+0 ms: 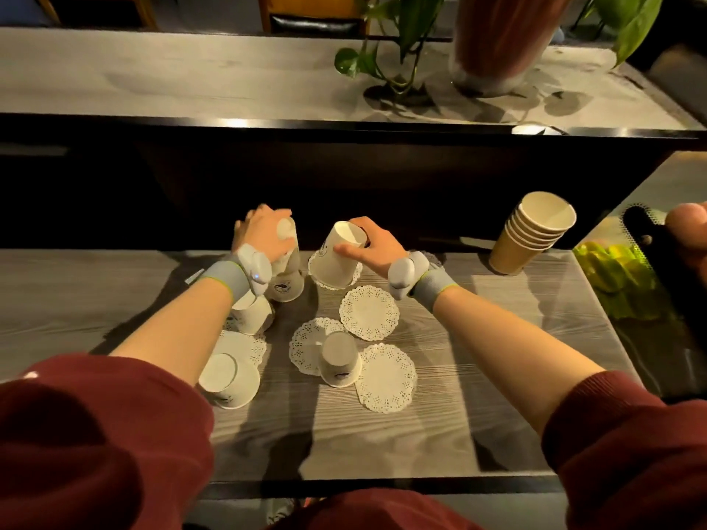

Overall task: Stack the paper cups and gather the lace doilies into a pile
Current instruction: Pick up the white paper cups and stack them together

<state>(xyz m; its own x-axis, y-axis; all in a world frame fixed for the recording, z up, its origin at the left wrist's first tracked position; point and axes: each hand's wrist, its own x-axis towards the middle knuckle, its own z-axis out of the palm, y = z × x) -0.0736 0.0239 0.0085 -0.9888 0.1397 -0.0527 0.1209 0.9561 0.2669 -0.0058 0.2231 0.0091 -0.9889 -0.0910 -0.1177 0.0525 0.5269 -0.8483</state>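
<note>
While both hands (264, 233) (377, 244) grip inverted white cups (336, 258) near the table's far edge (451, 244), bare wood nearside.

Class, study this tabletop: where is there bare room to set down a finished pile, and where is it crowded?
Free: the near strip of the grey wood-grain table, this side of the nearest round white lace doily; also the patch behind the right hand, before the tilted stack of brown paper cups. Crowded: the middle, around the upturned white paper cup and left hand.

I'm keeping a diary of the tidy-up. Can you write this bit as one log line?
left hand: on white cup stack | right hand: holds tilted white cup | doilies: still spread | brown cup stack: untouched
</note>
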